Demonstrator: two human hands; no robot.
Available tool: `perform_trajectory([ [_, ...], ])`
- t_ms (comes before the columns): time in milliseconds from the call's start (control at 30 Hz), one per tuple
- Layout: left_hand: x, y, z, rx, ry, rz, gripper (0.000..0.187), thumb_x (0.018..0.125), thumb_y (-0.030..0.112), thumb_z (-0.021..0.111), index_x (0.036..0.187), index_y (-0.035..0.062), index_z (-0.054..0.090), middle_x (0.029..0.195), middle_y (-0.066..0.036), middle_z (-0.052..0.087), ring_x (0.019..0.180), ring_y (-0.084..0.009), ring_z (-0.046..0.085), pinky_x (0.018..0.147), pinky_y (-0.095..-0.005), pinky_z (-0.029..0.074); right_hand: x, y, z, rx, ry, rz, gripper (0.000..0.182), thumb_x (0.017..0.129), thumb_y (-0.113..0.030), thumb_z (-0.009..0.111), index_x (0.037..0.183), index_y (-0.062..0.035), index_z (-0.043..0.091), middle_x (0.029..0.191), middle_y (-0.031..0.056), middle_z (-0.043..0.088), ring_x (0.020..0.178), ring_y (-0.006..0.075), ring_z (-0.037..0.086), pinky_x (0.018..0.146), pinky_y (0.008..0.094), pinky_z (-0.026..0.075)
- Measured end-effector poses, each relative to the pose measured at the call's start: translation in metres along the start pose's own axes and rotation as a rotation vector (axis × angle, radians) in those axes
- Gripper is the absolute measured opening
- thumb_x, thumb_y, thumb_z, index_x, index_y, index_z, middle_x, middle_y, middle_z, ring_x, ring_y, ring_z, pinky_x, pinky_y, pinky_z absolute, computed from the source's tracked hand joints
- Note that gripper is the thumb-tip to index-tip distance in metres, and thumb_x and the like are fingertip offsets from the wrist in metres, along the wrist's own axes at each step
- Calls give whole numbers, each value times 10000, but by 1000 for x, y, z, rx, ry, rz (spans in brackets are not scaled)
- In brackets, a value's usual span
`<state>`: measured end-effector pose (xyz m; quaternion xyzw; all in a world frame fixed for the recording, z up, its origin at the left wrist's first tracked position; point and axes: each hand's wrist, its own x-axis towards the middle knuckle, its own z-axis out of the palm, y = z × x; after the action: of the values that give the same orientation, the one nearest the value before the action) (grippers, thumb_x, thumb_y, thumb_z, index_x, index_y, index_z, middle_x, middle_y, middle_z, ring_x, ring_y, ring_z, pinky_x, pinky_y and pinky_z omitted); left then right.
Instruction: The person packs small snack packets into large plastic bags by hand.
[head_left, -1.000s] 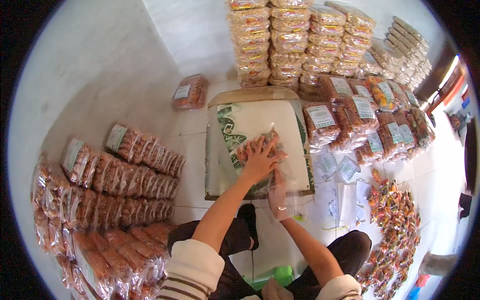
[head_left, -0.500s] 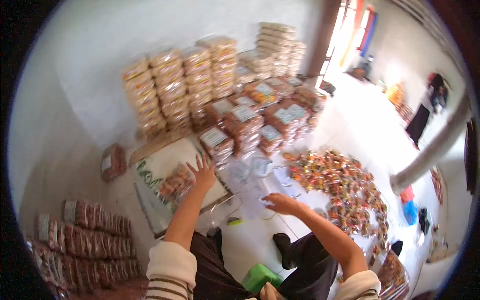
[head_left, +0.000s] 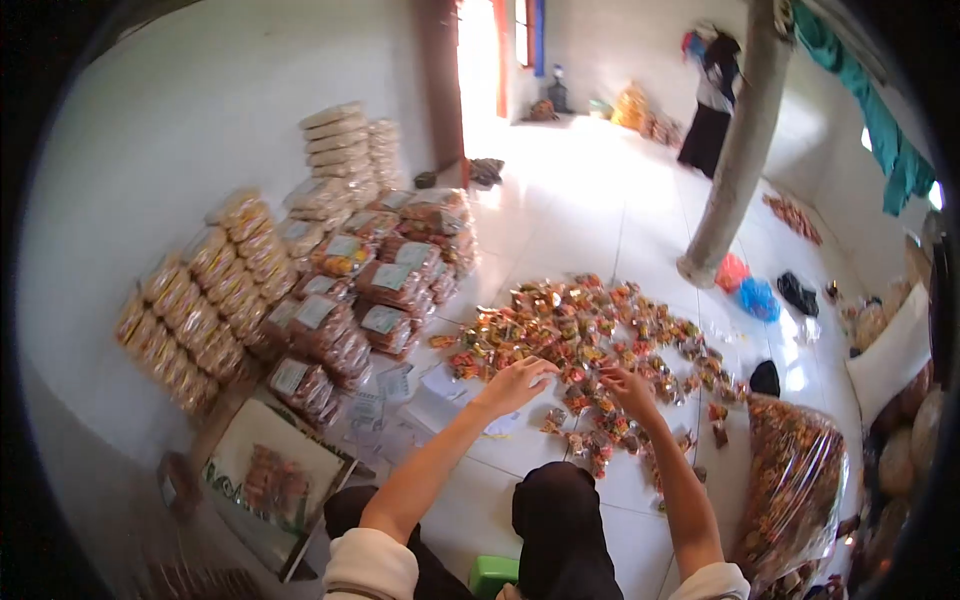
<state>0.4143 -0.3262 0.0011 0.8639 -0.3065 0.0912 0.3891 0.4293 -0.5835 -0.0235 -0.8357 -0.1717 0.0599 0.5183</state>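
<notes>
Orange packets lie pointing every which way.

- White tiled floor, with grout lines, carries everything here.
- Middle: a loose, wide spread of small wrapped packets.
- Left: stacks of clear-bagged goods with pale labels.
- Between these: white papers and printed labels.
- Near left: a white-topped board.
- Near right: a large, filled clear bag.
- Far right: red, blue and black plastic bags.
</notes>
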Motion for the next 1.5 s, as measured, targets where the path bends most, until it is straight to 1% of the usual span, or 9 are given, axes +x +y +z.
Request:
perform_trajectory([
  [300, -21, -115, 182, -58, -74, -378, 256, 792, 162, 555, 1031, 72, 543, 987, -103, 544, 962, -282, 499, 851, -367, 395, -55, 202, 55, -123, 376, 271, 209, 763, -59, 564, 969, -24, 574, 882, 121, 593, 805, 247, 560, 716, 337, 434],
  [567, -36, -160, 286, 100, 19, -746, 603, 728, 249, 626, 1197, 4, 338, 1096, -183, 430, 1047, -330, 388, 898, -419, 318, -43, 189, 140, -588, 166, 246, 526, 689, -94, 649, 1170, -52, 438, 1126, 175, 404, 1027, 340, 403, 876, 393, 356],
  [733, -27, -163, 292, 74, 41, -815, 710, 676, 226, 683, 1228, -6, 302, 1080, -196, 421, 1009, -340, 420, 901, -404, 322, -33, 223, 158, -648, 235, 226, 494, 695, 15, 535, 1175, -37, 428, 1123, 182, 418, 1008, 347, 418, 853, 411, 391],
  [833, -24, -180, 295, -309, 194, -940, 782, 617, 213, 734, 1234, -10, 308, 1044, -178, 438, 933, -318, 469, 873, -380, 358, -24, 223, 147, -403, 334, 221, 412, 736, 5, 524, 1143, -9, 461, 1065, 161, 503, 988, 316, 462, 845, 368, 403],
  [1000, 5, -167, 245, -560, 63, -799, 739, 599, 64, 763, 1201, -22, 343, 1030, -94, 490, 917, -152, 517, 762, -285, 487, -9, 200, 129, 146, 536, 408, 328, 827, -102, 546, 1129, 15, 489, 1014, 142, 586, 911, 241, 567, 817, 304, 422],
  [1200, 46, -80, 132, -988, 43, -537, 647, 675, 29, 706, 1200, 7, 329, 1068, -63, 477, 938, -153, 523, 776, -300, 506, 19, 95, 77, 735, 581, 373, 381, 849, -143, 546, 1186, 8, 451, 1136, 87, 520, 988, 133, 499, 834, 241, 395],
  [1300, 50, -41, 84, -1091, 57, -551, 604, 741, 42, 651, 1234, 63, 303, 1101, -65, 452, 972, -154, 509, 776, -308, 506, 28, 43, 66, 840, 516, 90, 385, 855, -124, 533, 1208, -10, 429, 1157, 78, 499, 1024, 123, 476, 857, 241, 375],
  [1467, 21, 9, -2, -867, 138, -310, 659, 734, 16, 641, 1277, 104, 278, 1137, -81, 448, 1043, -186, 474, 832, -328, 472, 30, -56, 60, 788, 268, 7, 361, 862, -118, 514, 1195, -5, 430, 1060, 71, 546, 986, 118, 494, 839, 245, 384],
  [1500, 9, 12, -21, -431, 140, -126, 682, 721, 11, 645, 1285, 109, 274, 1152, -90, 444, 1064, -207, 464, 871, -336, 437, 37, -60, 68, 746, 198, -53, 343, 880, -186, 490, 1167, 1, 464, 1031, 53, 562, 946, 110, 507, 827, 243, 390],
])
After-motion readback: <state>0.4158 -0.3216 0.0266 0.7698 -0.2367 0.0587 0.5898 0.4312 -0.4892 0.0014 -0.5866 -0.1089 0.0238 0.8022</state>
